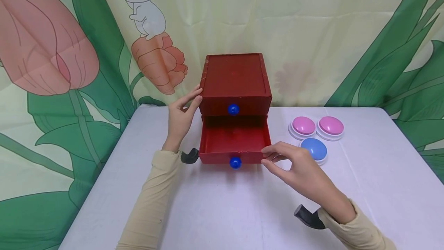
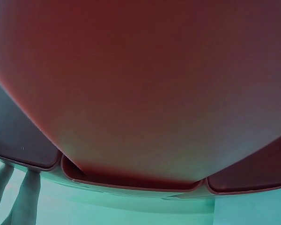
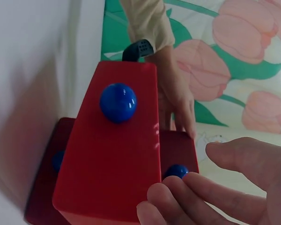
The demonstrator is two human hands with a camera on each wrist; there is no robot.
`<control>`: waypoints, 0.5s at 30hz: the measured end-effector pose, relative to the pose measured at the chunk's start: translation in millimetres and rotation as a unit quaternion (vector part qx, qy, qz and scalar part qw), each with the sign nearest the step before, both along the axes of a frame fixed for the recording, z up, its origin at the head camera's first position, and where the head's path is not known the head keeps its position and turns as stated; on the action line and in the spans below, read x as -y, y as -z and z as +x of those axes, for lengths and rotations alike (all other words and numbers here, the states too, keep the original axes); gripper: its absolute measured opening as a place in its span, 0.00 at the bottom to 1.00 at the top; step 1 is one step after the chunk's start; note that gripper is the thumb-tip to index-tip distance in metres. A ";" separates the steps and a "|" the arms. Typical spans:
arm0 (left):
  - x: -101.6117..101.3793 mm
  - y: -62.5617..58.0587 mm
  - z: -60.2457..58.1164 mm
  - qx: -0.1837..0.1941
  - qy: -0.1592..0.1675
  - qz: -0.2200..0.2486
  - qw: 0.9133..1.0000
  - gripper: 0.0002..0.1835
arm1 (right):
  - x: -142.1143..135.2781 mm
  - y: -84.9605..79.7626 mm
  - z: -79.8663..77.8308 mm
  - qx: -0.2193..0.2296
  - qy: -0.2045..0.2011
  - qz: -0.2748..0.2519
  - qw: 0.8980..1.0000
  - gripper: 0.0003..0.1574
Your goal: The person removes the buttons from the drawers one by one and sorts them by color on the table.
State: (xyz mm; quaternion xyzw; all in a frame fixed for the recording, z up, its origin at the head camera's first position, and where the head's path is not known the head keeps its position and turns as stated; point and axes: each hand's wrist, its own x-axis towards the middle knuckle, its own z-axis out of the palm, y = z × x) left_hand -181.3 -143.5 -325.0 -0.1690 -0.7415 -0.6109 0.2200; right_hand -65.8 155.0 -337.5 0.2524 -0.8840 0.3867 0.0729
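A dark red drawer cabinet (image 1: 234, 74) with round blue knobs stands against the back curtain. Its middle drawer (image 1: 233, 142) is pulled out, and the red floor inside shows. My left hand (image 1: 179, 120) rests its extended fingers on the upper left side of the cabinet. At the drawer's right front corner, my right hand (image 1: 300, 169) touches with its fingertips, and in the right wrist view the thumb (image 3: 225, 152) stands apart from the drawer front. The front drawer knob (image 3: 118, 103) is untouched. A bottom drawer shows below only in the right wrist view.
Two pink buttons (image 1: 303, 125) on white bases and a blue button (image 1: 314, 149) sit right of the cabinet, close behind my right hand. The white-covered table (image 1: 222, 211) reaches back to a curtain (image 1: 305, 41) printed with tulips and a rabbit. Each wrist carries a black camera mount (image 1: 310, 217).
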 end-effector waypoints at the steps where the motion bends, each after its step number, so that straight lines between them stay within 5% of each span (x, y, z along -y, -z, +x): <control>1: 0.0 0.1 0.1 0.000 0.000 0.000 1.000 0.18 | 1.1 1.1 0.1 0.004 -0.002 0.002 1.000 0.15; 15: -0.2 1.2 -1.3 -0.004 -0.005 0.003 1.000 0.17 | 17.3 15.7 -4.0 0.103 -0.015 0.028 0.994 0.17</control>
